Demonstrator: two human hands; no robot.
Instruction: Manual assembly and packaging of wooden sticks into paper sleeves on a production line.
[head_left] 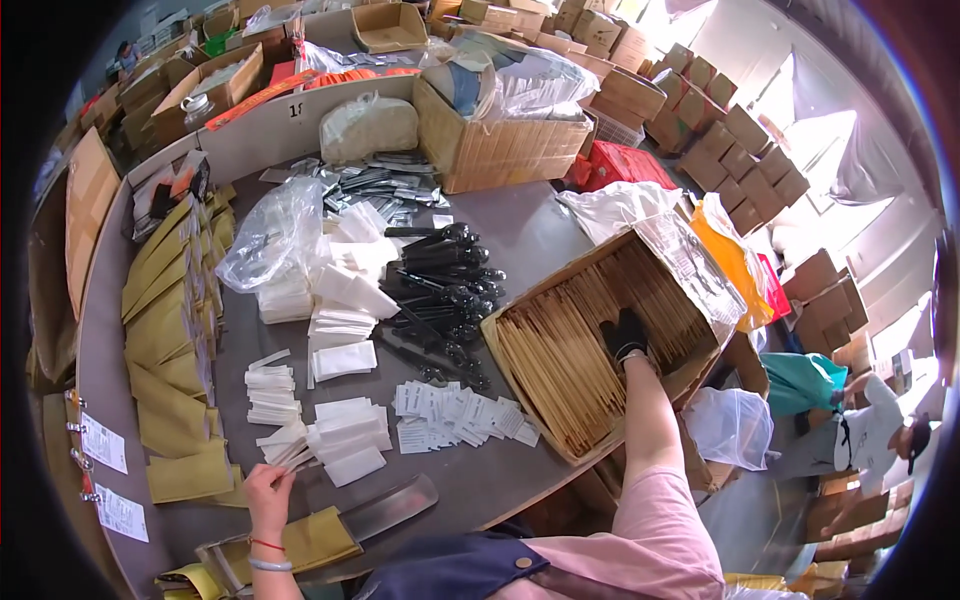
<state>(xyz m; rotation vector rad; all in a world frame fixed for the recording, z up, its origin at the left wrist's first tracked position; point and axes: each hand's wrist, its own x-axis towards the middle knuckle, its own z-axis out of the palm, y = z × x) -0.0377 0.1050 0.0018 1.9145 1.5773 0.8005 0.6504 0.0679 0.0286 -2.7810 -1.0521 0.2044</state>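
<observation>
My bare left hand (pixel 270 490), with a red string and a pale bangle at the wrist, pinches at the near edge of a fanned stack of white folded slips (pixel 287 446). In a black glove, my right hand (pixel 625 335) rests on the tight rows of brown envelopes (pixel 560 365) inside an open cardboard box (pixel 513 400); its fingers look spread on their top edges. Under my left forearm lies an olive-yellow envelope (pixel 325 538), with a clear plastic piece (pixel 392 505) beside it. More white slips (pixel 350 437) and small printed cards (pixel 460 415) lie between my hands.
Olive envelopes (pixel 180 410) overlap along the left. Farther back are black-wrapped items (pixel 450 280), silvery packets (pixel 385 190), a clear plastic bag (pixel 275 235) and a large carton (pixel 510 150). A low grey partition (pixel 100 350) borders the table. At right, another person (pixel 865 430) stands near a teal bag (pixel 800 382).
</observation>
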